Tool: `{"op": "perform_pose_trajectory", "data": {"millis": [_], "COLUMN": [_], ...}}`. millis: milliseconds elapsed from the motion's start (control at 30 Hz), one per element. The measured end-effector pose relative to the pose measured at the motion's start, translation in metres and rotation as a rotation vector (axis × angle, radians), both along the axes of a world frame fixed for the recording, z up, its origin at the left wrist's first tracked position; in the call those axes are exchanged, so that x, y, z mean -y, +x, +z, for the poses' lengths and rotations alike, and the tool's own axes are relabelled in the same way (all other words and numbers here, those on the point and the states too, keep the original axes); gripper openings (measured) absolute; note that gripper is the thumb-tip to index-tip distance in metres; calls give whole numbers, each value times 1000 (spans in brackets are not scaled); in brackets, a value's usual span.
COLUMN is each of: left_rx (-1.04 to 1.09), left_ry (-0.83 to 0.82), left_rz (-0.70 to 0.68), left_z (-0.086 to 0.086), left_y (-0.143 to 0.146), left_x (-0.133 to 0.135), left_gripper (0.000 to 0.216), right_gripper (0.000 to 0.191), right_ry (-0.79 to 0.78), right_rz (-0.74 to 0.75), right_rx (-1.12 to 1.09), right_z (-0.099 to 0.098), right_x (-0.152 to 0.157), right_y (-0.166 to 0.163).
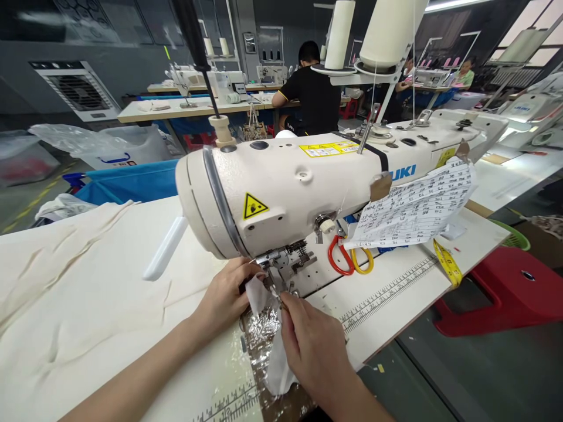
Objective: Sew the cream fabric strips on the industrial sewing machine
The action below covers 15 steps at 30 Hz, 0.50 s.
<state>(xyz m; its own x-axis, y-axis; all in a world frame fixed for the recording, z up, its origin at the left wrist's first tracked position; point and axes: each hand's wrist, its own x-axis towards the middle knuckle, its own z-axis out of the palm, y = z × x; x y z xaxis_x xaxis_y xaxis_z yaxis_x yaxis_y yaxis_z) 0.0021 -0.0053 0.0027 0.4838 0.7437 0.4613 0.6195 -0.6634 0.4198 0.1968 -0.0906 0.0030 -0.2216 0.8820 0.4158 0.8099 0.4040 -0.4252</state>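
My left hand (226,291) is beside the needle area of a cream sewing machine (281,193), its fingers closed on the edge of a small white fabric piece (257,295). Just right of the presser foot, my right hand (314,340) is closed in a pinch. A thin, shiny bit shows at its fingertips, too small to name. Part of the white fabric hangs down below, between the two hands. Under it lies a shiny, crinkled clear film (263,328) over a brown surface. The machine head hides some of my left fingertips.
Scissors with red and yellow handles (341,258) lie behind the needle area. A handwritten sheet (413,205) hangs on the machine arm. Cream cloth (79,281) spreads over the left of the table. A yellow tape measure (447,264) crosses the right edge, near a red stool (514,287).
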Motion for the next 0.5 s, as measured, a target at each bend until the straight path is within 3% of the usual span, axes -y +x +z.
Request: {"op": "perform_pose_trajectory", "data": {"millis": [333, 500], "left_rx": [41, 3], "left_ry": [-92, 74], "left_rz": [61, 1], "left_z": [-3, -2], "left_y": [-2, -1], "left_x": [-3, -1], "left_gripper": [18, 15], "right_gripper": [30, 29], "right_ry": [-8, -5], "right_rz": [-3, -13], "right_rx": [4, 23], "right_z": [0, 0], "right_x": [1, -1], "right_y": [0, 0]}}
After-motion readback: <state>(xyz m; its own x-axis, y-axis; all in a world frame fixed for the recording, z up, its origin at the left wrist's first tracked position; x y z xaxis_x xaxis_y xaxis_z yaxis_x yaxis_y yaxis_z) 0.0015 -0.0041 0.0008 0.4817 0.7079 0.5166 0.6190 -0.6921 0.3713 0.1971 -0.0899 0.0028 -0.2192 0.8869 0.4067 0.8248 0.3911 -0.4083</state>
